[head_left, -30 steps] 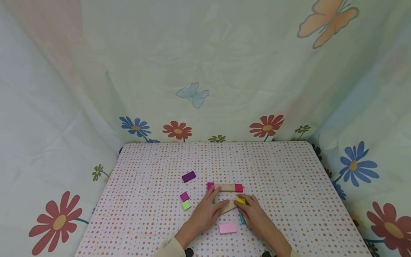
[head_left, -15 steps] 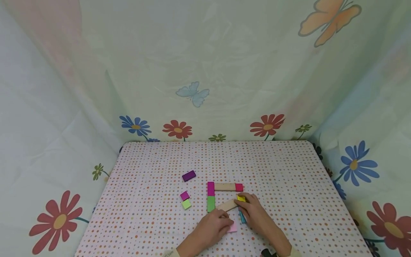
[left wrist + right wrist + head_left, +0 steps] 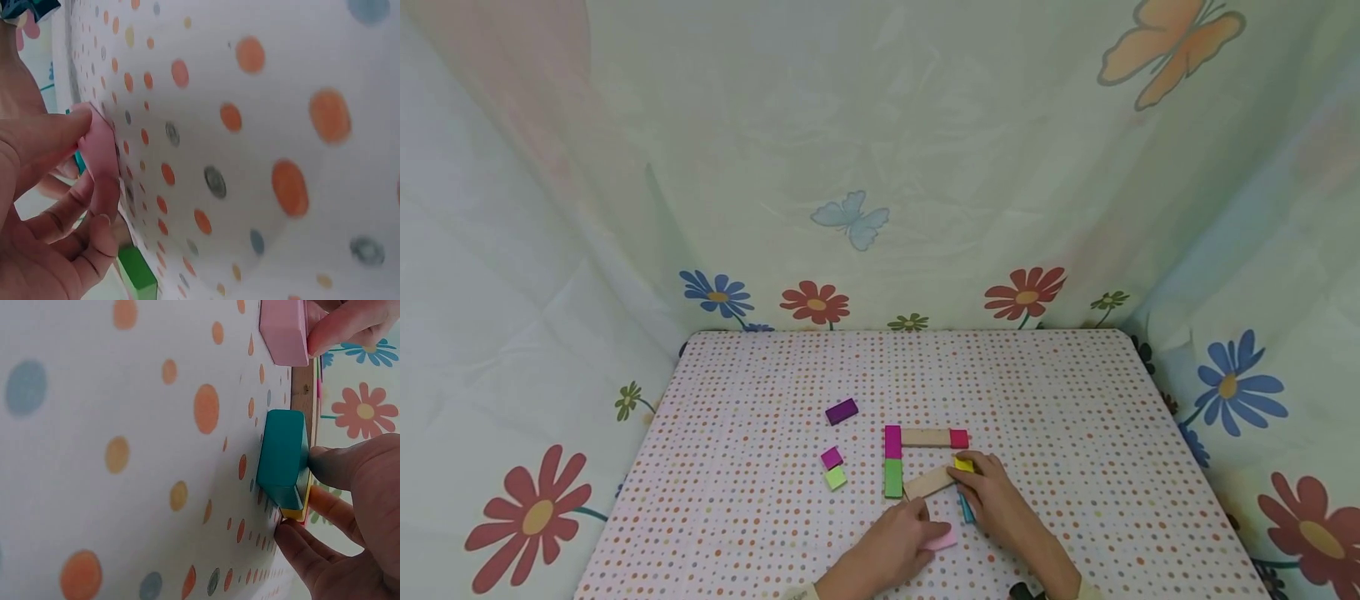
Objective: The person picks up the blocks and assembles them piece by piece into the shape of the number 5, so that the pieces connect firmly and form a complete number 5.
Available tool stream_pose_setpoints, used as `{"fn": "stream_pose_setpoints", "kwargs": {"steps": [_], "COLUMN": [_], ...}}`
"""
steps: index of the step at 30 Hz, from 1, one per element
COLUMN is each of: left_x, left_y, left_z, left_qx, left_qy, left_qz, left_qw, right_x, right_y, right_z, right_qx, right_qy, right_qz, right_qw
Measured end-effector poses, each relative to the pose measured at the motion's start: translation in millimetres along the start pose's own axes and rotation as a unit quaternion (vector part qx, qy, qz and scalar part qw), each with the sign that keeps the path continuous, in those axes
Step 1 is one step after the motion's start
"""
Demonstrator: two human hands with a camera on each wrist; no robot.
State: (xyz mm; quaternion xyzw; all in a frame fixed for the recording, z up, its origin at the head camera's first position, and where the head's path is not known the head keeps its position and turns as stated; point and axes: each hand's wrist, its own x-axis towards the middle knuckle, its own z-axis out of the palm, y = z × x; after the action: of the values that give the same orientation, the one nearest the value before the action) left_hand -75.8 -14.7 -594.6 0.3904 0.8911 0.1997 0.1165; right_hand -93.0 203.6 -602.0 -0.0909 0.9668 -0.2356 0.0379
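In the head view my left hand (image 3: 891, 542) pinches a pink block (image 3: 942, 540) just above or on the table. The left wrist view shows thumb and fingers on the pink block (image 3: 102, 144). My right hand (image 3: 1000, 500) holds the yellow block (image 3: 964, 464), its thumb near the teal block (image 3: 966, 507). The right wrist view shows the teal block (image 3: 281, 450) standing before the yellow block (image 3: 292, 514). A slanted wooden plank (image 3: 929, 482) reaches from beside the green block (image 3: 892, 479) to my right fingertips. The plank's right end is partly hidden.
A magenta block (image 3: 892, 442) adjoins the green block, and a second plank (image 3: 927, 437) runs to a red block (image 3: 958, 438). Further left lie a purple block (image 3: 842, 411), a magenta cube (image 3: 831, 457) and a lime cube (image 3: 835, 477) on the dotted table (image 3: 745, 500).
My left hand has left the green block and plank, come toward the near edge and taken hold of the pink block, which is now tilted. My right hand stays in place.
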Motion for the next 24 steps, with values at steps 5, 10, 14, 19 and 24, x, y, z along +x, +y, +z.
{"fn": "stream_pose_setpoints", "kwargs": {"steps": [5, 10, 14, 19, 24], "left_x": [2.3, 5.1, 7.4, 11.5, 15.0], "left_y": [4.6, 9.0, 11.6, 13.5, 14.6], "left_z": [3.0, 6.9, 12.4, 16.8, 18.5], "left_qx": [0.025, 0.083, 0.103, 0.105, 0.103], "left_qy": [-0.007, 0.0, 0.002, 0.011, 0.013], "left_qz": [0.01, 0.039, 0.051, 0.053, 0.052], "left_qw": [0.9996, 0.9958, 0.9934, 0.993, 0.9932], "right_x": [0.2, 1.0, 1.1, 1.1, 1.6], "right_y": [0, 0, 0, 1, 1], "right_z": [1, 1, 1, 1, 0], "right_qx": [-0.005, 0.0, 0.0, -0.003, -0.003], "right_qy": [0.005, -0.001, -0.011, -0.011, -0.009], "right_qz": [-0.002, 0.006, 0.013, 0.009, 0.003], "right_qw": [1.0, 1.0, 0.9999, 0.9999, 1.0]}}
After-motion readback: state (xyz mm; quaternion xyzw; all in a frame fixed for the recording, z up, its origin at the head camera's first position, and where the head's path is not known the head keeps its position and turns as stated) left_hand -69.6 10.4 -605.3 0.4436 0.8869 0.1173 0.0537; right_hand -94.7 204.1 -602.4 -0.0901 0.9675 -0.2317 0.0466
